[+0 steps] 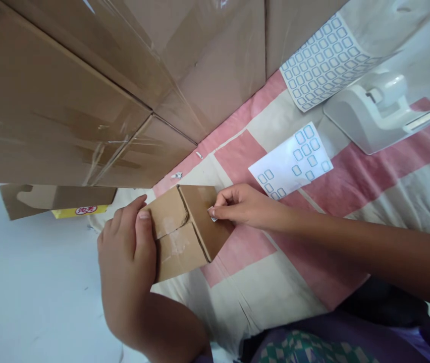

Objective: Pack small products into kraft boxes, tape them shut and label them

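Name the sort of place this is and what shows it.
Probably a packing or labelling spot: big taped cartons stand near label sheets and what looks like a white tape dispenser.

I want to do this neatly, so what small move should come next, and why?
Probably press the small white piece flat onto the box: the right hand pinches it at one side, and the left hand rests against the opposite side.

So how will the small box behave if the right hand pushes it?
The small box looks fairly stiff, with straight edges. Flat-sided, it probably won't roll. The left hand touching it opposite the right hand should limit sliding.
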`<move>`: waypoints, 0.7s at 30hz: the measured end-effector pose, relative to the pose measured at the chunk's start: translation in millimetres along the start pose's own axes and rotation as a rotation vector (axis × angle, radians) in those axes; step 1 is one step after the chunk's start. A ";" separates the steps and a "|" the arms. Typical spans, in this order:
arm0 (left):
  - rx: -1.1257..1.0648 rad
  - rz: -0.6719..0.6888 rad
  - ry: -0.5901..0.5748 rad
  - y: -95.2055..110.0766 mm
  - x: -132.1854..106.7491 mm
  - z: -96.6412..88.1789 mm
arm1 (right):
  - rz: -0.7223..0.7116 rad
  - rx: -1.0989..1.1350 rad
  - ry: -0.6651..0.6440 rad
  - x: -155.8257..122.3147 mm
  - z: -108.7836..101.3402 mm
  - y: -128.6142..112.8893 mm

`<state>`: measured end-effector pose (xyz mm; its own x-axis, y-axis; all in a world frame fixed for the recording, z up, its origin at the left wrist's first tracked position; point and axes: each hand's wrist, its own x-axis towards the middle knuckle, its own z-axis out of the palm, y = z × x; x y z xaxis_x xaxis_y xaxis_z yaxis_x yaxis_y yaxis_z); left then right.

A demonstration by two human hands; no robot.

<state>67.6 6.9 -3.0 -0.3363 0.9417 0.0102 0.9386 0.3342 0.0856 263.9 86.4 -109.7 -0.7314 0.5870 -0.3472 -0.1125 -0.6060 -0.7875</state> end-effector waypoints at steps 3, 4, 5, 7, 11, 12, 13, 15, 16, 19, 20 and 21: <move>0.005 0.002 0.005 0.0 0.2 0.6 | 0.003 -0.014 -0.056 1.7 -3.8 0.4; 0.005 0.005 0.002 -0.1 0.3 0.7 | 0.010 -0.019 -0.081 2.6 -5.4 0.9; 0.005 0.008 0.001 -0.2 0.4 0.7 | 0.019 -0.023 -0.103 3.5 -6.9 1.4; 0.006 0.013 0.000 -0.9 0.8 0.7 | 0.041 -0.037 -0.135 5.2 -9.5 2.1; 0.004 0.015 0.003 -1.8 1.2 0.4 | 0.073 -0.055 -0.141 5.8 -10.8 0.5; 0.001 0.017 0.003 -1.7 1.4 0.1 | 0.082 -0.055 -0.136 5.1 -10.4 -0.6; -0.003 0.020 0.003 -1.5 1.6 -0.1 | 0.089 -0.056 -0.126 3.9 -9.6 -2.0; -0.007 0.026 0.004 -0.8 2.1 -0.7 | 0.115 -0.050 -0.101 1.0 -7.6 -5.5; -0.009 0.031 0.003 -0.5 2.3 -0.9 | 0.134 -0.039 -0.089 -0.5 -6.6 -7.4; -0.016 0.044 -0.011 -0.4 3.0 -0.9 | 0.193 0.019 -0.065 -4.3 -4.2 -12.0; -0.021 0.046 -0.010 -0.7 3.2 -0.7 | 0.205 0.036 -0.064 -5.1 -3.8 -12.9; -0.027 0.046 -0.008 -0.9 3.3 -0.3 | 0.211 0.045 -0.062 -5.7 -3.6 -13.4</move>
<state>65.6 9.6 -2.7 -0.2923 0.9563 0.0067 0.9506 0.2898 0.1116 272.0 93.1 -99.0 -0.7819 0.4111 -0.4687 0.0183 -0.7363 -0.6764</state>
